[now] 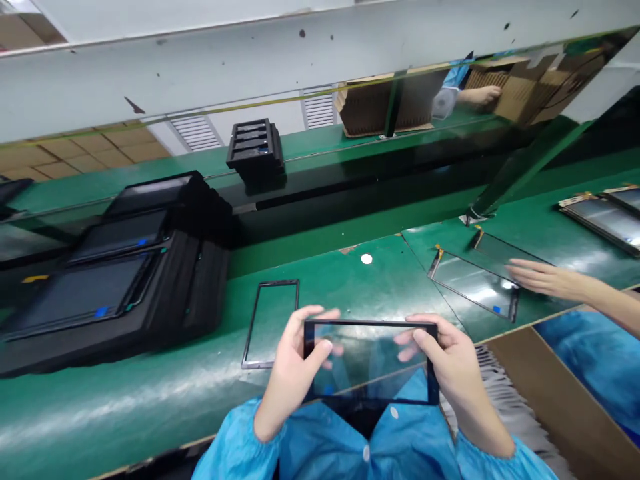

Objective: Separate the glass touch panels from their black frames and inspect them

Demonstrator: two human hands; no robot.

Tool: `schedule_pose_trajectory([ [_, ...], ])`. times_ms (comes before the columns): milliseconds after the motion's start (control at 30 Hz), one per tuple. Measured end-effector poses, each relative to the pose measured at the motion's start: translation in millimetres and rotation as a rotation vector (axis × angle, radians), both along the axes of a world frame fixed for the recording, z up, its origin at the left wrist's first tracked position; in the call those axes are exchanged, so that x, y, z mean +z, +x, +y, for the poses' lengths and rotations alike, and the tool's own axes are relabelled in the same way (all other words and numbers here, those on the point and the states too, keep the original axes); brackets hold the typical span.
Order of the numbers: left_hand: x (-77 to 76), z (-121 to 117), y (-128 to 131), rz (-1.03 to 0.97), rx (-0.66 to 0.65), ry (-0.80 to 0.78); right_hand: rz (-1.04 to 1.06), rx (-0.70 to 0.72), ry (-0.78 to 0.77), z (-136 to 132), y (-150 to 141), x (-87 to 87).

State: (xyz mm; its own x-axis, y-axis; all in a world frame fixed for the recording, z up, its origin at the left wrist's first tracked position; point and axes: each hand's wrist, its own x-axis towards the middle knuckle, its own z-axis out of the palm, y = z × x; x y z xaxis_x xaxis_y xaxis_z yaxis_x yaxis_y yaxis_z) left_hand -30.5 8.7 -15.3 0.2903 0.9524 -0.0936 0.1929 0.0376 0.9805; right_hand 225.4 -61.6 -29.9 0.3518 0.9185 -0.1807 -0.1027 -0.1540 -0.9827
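A clear, rectangular glass touch panel [373, 363] with a black border is held lengthwise over the desk's near edge, in front of the wearer's blue smock [320, 440]. It looks smooth and shiny; fingers and blue cloth show through it, and a small blue patch is visible near its lower left corner. The left hand [295, 357] grasps 1 short end and the right hand [450, 350] the other, each with the thumb on the near face and fingers behind.

To the left, stacked black foam trays [205, 287] carry dark screens [95, 287], at least 2 with blue tabs. A smaller stack of black slotted trays [255, 150] stands farther back. At the lower right is an open cardboard box [565, 407]; its contents cannot be made out.

The green desk [345, 293] is glossy. On it, a thin black frame [251, 325] lies just beside the left hand. To the right, a co-worker's hand [540, 279] is at 2 clear panels [470, 283] with orange tabs. Behind, a white beam [250, 73] crosses the view, and brown cartons [80, 150] are piled at the left.
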Motion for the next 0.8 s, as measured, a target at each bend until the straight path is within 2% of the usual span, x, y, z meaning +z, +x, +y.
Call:
schedule_pose_trajectory([
  [67, 8.2, 4, 3, 0.199, -0.019, 0.326, -0.028, 0.024, -0.035, 0, -5, 4.0],
  [133, 16.6, 7, 8, 0.390, -0.177, 0.564, -0.052, 0.043, -0.079, -1, -11, 5.0],
  [200, 21.3, 11, 13, 0.485, -0.383, 0.613, -0.066, 0.051, -0.114, -4, -18, 1.6],
  [267, 21.2, 15, 16, 0.504, -0.469, 0.572, -0.072, 0.058, -0.135, -6, -22, -5.9],
  [333, 19.1, 18, 16, 0.532, -0.474, 0.553, -0.068, 0.079, -0.145, -3, -24, -15.5],
  [400, 18.1, 16, 14, 0.602, -0.439, 0.614, -0.038, 0.095, -0.152, 6, -25, -24.1],
  [500, 20.1, 2, 14, 0.723, -0.368, 0.863, 0.094, 0.146, -0.175, 26, -28, -29.4],
  [600, 26.7, -14, 16, 0.762, -0.429, 1.146, 0.228, 0.176, -0.200, 48, -38, -22.5],
  [700, 46.5, -13, 7, 0.792, -0.499, 1.216, 0.324, 0.191, -0.158, 62, -54, -7.6],
  [767, 69.0, 2, -8, 0.758, -0.436, 1.140, 0.377, 0.199, -0.062, 66, -63, 0.8],
  [800, 81.6, 14, -20, 0.714, -0.350, 1.055, 0.383, 0.197, -0.008, 67, -66, 3.0],
])
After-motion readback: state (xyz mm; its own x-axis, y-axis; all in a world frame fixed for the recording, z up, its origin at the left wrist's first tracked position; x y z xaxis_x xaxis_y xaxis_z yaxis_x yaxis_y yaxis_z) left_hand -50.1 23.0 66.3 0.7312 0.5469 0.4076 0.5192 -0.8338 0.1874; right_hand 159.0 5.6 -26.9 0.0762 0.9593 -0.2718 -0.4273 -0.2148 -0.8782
